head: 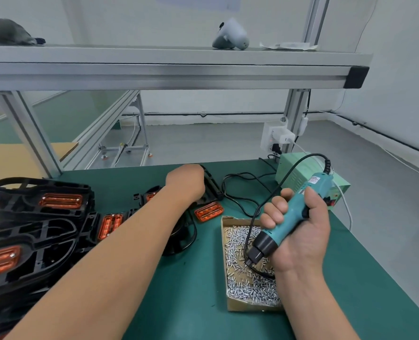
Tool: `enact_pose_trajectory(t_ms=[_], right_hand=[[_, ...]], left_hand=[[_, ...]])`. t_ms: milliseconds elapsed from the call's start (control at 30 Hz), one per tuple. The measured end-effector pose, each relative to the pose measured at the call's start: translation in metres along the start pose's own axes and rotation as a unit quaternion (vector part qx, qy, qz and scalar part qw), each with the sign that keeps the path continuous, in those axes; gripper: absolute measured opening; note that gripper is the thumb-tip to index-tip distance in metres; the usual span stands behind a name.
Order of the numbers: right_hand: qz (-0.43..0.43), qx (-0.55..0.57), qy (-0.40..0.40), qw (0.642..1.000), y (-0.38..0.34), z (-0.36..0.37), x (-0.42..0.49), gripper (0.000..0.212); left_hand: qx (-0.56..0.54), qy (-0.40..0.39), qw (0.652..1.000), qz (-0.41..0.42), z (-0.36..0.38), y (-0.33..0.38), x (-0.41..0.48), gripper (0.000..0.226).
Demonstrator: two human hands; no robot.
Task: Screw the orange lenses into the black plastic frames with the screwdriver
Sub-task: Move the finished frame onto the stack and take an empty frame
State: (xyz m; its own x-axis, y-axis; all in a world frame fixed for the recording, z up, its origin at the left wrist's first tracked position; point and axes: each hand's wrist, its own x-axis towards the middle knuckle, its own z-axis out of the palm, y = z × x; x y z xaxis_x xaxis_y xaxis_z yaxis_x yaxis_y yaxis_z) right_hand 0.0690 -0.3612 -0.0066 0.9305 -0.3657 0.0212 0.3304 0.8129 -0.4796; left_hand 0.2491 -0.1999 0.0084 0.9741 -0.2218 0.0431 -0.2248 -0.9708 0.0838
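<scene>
Right grip wrapping one screwdriver, left grip with closure unclear, one loose orange lens, one screw box

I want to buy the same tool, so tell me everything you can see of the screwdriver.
The screwdriver is electric: a teal plastic body with a white label near the top, a black nose and a thin metal bit. A black cord leaves its upper end and loops down. The right hand grips the body, fingers curled round it. It is tilted, bit pointing down-left to the screws in an open cardboard box.
</scene>
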Motion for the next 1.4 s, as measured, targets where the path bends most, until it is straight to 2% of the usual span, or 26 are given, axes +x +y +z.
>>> enact_pose_trajectory(t_ms=[267,400,767,1400], right_hand=[[0.001,-0.007,0.001,1.000,0.001,0.001,-0.001,0.030],[0.005,-0.007,-0.001,1.000,0.001,0.000,-0.001,0.030],[0.010,-0.011,-0.012,1.000,0.001,0.001,-0.002,0.030],[0.012,-0.014,-0.024,1.000,0.002,0.000,-0.002,0.030]], left_hand=[[0.042,0.002,0.999,0.006,-0.001,-0.002,0.027,0.017],[0.031,-0.023,0.999,-0.012,0.003,-0.006,0.034,0.017],[0.003,-0.017,1.000,-0.023,0.013,-0.014,0.040,0.022],[-0.029,0.005,0.999,-0.032,0.002,-0.020,0.036,0.018]])
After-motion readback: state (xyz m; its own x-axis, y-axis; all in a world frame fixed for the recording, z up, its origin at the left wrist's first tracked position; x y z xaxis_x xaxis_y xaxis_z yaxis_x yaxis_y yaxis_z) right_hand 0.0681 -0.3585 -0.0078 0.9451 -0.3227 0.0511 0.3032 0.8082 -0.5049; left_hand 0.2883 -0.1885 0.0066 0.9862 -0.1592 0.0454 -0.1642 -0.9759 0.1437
